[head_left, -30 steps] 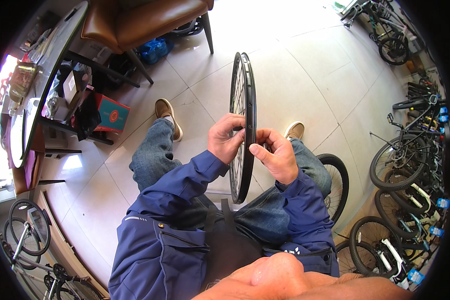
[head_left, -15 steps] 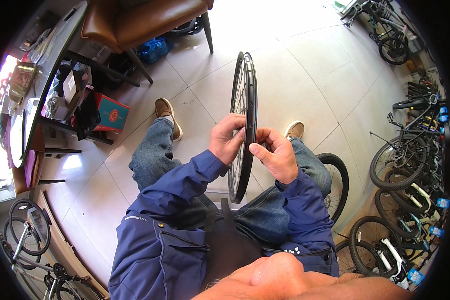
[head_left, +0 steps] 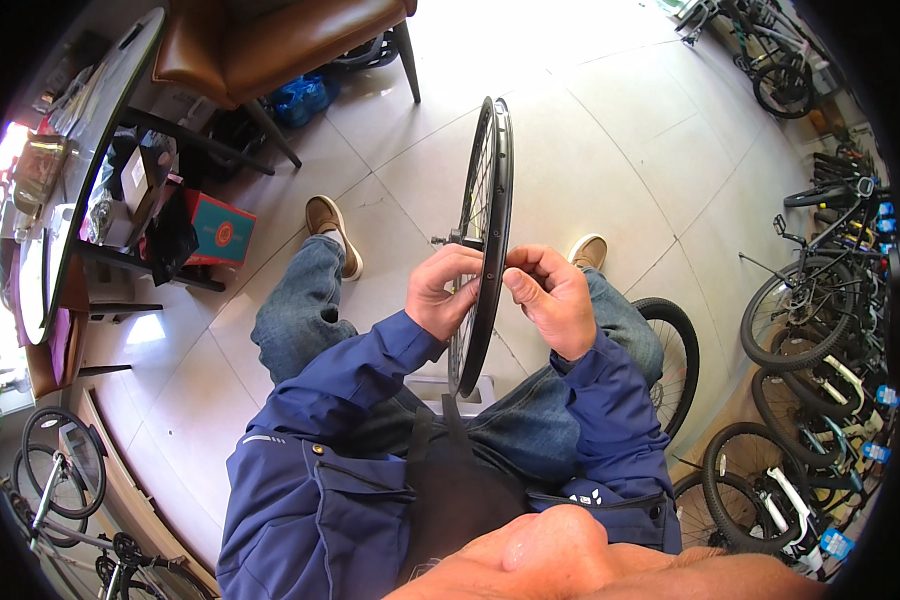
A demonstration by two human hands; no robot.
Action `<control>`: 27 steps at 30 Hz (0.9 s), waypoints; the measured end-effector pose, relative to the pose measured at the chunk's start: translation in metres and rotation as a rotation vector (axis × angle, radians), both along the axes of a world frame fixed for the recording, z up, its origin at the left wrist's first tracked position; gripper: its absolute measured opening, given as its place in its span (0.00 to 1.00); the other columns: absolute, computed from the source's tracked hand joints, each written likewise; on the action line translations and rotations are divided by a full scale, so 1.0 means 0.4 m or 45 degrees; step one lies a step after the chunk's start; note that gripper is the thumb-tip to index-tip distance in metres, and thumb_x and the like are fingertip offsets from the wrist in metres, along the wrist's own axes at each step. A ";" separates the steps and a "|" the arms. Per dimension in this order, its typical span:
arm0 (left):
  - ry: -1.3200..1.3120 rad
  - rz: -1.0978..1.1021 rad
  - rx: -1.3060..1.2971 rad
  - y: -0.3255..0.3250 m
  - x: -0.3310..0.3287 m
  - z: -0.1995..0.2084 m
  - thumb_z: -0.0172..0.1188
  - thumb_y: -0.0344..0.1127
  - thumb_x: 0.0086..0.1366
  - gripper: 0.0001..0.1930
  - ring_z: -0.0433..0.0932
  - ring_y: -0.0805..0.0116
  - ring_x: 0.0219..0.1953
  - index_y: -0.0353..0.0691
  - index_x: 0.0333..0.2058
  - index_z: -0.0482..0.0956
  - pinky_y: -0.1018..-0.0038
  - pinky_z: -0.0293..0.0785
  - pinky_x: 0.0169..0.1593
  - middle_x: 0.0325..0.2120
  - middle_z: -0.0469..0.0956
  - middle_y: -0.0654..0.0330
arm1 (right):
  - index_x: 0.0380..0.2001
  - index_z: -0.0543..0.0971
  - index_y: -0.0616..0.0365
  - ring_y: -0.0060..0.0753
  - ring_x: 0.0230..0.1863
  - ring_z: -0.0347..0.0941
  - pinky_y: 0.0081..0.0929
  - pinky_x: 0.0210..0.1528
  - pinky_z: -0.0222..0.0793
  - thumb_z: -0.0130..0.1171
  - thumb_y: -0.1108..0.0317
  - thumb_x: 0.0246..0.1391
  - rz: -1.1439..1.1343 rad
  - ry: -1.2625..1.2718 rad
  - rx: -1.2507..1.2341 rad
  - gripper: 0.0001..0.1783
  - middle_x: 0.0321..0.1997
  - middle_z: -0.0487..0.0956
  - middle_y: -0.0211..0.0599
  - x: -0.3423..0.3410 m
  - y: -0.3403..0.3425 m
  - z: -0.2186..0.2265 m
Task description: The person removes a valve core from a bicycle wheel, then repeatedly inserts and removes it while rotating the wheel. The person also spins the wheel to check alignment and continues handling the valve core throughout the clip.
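Observation:
A bare bicycle wheel (head_left: 498, 190) stands upright between my legs, nearly edge-on, its black rim without a tyre and with holes along it. Thin spokes and a hub (head_left: 458, 241) show on its left side. My left hand (head_left: 442, 292) is closed at the left side of the rim, its fingertips partly hidden behind it. At the right side my right hand (head_left: 555, 300) has curled fingers and a bent thumb against the rim. Whether a small part sits between these fingertips cannot be made out.
A wheel with a tyre (head_left: 678, 370) leans by my right leg. Several bicycles (head_left: 800, 310) line the right side, and another (head_left: 60, 470) stands lower left. A brown chair (head_left: 280, 45), a cluttered table (head_left: 110, 130) and a red and teal box (head_left: 220, 230) are at upper left.
The wheel has turned and tilted slightly, so its hub now shows left of the rim. My left hand has shifted a little left and down; my right hand stays close to the rim.

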State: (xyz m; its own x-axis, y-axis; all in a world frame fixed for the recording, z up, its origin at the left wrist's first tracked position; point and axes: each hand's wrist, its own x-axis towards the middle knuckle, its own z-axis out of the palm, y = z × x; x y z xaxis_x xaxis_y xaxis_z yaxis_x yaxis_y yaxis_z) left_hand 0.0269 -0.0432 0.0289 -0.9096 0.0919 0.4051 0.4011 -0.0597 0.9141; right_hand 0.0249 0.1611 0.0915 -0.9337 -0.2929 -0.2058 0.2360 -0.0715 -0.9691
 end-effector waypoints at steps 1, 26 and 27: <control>-0.014 -0.017 0.014 0.000 -0.001 0.000 0.73 0.23 0.64 0.10 0.84 0.57 0.47 0.36 0.44 0.87 0.64 0.80 0.52 0.44 0.86 0.53 | 0.54 0.80 0.66 0.16 0.41 0.76 0.19 0.46 0.74 0.69 0.63 0.71 0.001 -0.006 -0.013 0.19 0.42 0.84 0.28 -0.001 0.001 0.000; -0.495 -0.005 -0.152 -0.217 -0.149 0.100 0.68 0.56 0.72 0.35 0.77 0.62 0.63 0.34 0.66 0.74 0.65 0.71 0.67 0.57 0.81 0.53 | 0.54 0.79 0.60 0.09 0.30 0.67 0.11 0.27 0.62 0.64 0.62 0.73 -0.117 0.006 -0.035 0.15 0.41 0.81 0.28 -0.018 0.042 -0.020; -0.480 0.006 -0.177 -0.223 -0.147 0.103 0.71 0.46 0.72 0.30 0.77 0.65 0.61 0.34 0.64 0.76 0.66 0.72 0.65 0.55 0.82 0.56 | 0.54 0.79 0.60 0.10 0.30 0.67 0.11 0.27 0.62 0.64 0.62 0.73 -0.097 -0.005 -0.028 0.15 0.41 0.81 0.28 -0.018 0.042 -0.025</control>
